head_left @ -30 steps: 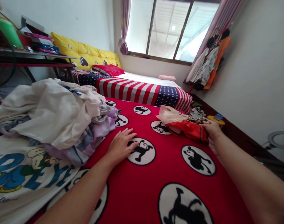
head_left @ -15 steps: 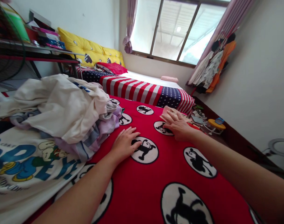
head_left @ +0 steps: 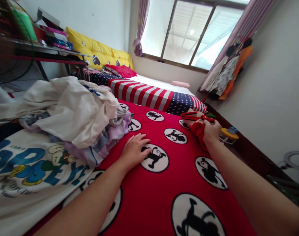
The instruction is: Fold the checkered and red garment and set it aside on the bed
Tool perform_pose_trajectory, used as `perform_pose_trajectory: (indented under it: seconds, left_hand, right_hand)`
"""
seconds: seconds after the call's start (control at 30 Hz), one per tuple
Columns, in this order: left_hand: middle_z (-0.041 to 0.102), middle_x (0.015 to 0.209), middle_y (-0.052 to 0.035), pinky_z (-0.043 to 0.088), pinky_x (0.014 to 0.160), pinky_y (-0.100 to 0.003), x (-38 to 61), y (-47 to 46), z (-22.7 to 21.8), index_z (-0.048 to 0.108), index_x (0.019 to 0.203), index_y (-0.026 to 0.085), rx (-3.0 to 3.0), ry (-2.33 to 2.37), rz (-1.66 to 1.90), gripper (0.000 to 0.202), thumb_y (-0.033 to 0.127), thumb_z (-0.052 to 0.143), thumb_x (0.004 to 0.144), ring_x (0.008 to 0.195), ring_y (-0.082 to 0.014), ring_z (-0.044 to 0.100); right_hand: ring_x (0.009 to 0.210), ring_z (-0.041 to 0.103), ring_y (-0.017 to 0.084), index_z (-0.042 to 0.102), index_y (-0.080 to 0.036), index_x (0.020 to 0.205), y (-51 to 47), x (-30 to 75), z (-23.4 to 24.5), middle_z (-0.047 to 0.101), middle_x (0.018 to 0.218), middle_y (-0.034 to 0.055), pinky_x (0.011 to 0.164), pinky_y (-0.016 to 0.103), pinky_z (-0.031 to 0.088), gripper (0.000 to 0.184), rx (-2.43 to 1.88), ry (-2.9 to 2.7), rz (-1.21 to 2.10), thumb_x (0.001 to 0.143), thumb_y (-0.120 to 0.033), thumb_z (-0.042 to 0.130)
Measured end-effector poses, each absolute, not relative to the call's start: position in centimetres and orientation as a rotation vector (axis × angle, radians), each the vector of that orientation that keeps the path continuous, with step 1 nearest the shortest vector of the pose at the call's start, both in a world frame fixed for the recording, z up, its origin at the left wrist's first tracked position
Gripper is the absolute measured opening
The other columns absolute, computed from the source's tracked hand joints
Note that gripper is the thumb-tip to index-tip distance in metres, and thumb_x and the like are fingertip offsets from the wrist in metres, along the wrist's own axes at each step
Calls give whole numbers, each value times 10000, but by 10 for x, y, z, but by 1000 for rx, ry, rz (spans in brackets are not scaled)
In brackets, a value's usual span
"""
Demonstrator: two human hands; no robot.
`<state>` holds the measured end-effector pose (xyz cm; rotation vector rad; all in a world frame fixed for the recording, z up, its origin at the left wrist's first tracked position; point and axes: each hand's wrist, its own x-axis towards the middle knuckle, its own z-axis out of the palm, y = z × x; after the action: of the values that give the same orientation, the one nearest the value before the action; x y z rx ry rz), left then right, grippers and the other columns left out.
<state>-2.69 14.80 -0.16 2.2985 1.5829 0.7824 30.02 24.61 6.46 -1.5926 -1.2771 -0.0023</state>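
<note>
A red blanket point(head_left: 181, 170) with black monkey figures in white circles lies spread before me. My left hand point(head_left: 135, 149) rests palm down on it, fingers stretched out, partly over one of the circles. At the far right edge, my right hand point(head_left: 211, 128) is closed on a bunched part of the blanket, where folds with dark lines show. Left of my left hand is a heap of clothes, with a cream garment point(head_left: 75, 111) on top and lilac and striped cloth beneath. A white shirt point(head_left: 41, 170) with "POPEYE" lettering lies nearer to me.
Behind stands a bed with a flag-patterned cover point(head_left: 141, 93) and a yellow cushion point(head_left: 97, 49). A fan point(head_left: 9, 42) and a cluttered desk point(head_left: 53, 50) are at the left. Along the right wall are hanging clothes point(head_left: 228, 72), a yellow stool point(head_left: 229, 133) and a ring light point(head_left: 290, 160).
My right hand has moved right from lying spread on the blanket to gripping its edge, which is now bunched up. My left hand stays in place. The view has shifted slightly.
</note>
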Motion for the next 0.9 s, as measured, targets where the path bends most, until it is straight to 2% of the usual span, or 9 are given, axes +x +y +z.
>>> perform_pose_trajectory:
  seconds: [0.13,0.2,0.27,0.37,0.53,0.63,0.73,0.8,0.9]
  left_hand:
    - [502,1416,-41,265,1154,-473,-27,148,-2,651,1196,256,2302,1581,792,404,428,577,838,1356,-272,386]
    - [501,1416,-48,267,1152,-470,-27,149,-2,651,1197,251,2308,1587,794,406,425,580,838,1356,-268,387]
    - [502,1414,-51,269,1151,-467,-27,149,-3,652,1196,249,2313,1589,794,408,426,583,835,1354,-267,388]
    - [506,1411,-46,284,1145,-465,-27,150,-4,657,1188,254,2310,1595,796,408,431,591,827,1346,-273,396]
    - [508,1410,-43,292,1140,-468,-27,151,-4,656,1187,261,2319,1602,780,401,430,587,830,1345,-275,399]
    - [509,1409,-45,298,1136,-459,-28,151,-5,654,1189,258,2336,1600,782,400,428,581,834,1348,-270,396]
    - [512,1406,-45,293,1139,-462,-28,151,-4,655,1186,259,2326,1604,784,395,420,583,832,1345,-269,402]
    - [514,1405,-47,293,1138,-468,-27,150,-4,657,1182,256,2322,1601,784,391,410,589,829,1339,-269,409]
    - [523,1394,-47,307,1130,-463,-27,149,-3,663,1172,251,2326,1602,801,386,403,601,822,1324,-263,423]
  right_hand:
    - [1094,598,249,577,-243,1249,228,276,51,634,1217,77,925,370,457,519,-1473,-1888,252,795,-495,590]
    - [1204,537,239,490,-267,1355,225,268,52,570,1330,69,997,367,408,562,-1431,-1963,238,853,-518,516]
    - [1248,500,247,438,-192,1396,230,265,56,539,1360,118,1038,382,370,565,-1571,-1759,69,918,-488,375]
    - [1317,410,329,388,-69,1414,244,259,52,460,1402,226,1064,499,312,654,-1938,-1501,-85,934,-498,269]
    - [1375,323,358,518,-254,1355,257,235,18,391,1493,117,1097,619,176,637,-2057,-1826,94,849,-632,439]
    - [1381,301,386,497,-219,1380,254,228,14,358,1506,146,1075,657,166,661,-2032,-2000,86,866,-625,408]
    - [1328,413,291,523,-202,1346,245,234,28,473,1435,121,1097,495,276,574,-1894,-2044,29,912,-543,363]
    - [1330,406,234,489,-189,1363,239,243,37,479,1429,106,1115,441,259,535,-1800,-1978,-109,961,-453,254]
    - [1408,254,284,405,-154,1417,232,263,38,375,1494,146,1118,562,164,560,-1907,-1604,-420,967,-427,215]
